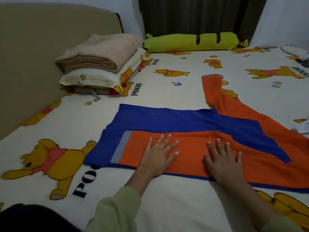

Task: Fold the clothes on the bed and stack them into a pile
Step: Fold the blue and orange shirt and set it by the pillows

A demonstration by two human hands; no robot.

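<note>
We are pressing our left hand [158, 155] and right hand [223, 160] flat, fingers spread, gripping nothing. The blue-and-orange long-sleeved shirt [175, 120] is lying on the bed [167, 77], one orange sleeve [187, 148] folded across it.

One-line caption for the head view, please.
Left hand and right hand press flat on a folded orange sleeve of the blue-and-orange shirt on the bed.

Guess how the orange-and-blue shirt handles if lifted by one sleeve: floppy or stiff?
Likely floppy: the orange-and-blue shirt lies flat, its far sleeve creased. Probably light, thin fabric. Both hands, left hand and right hand, press it flat, suggesting it shifts easily.
</note>
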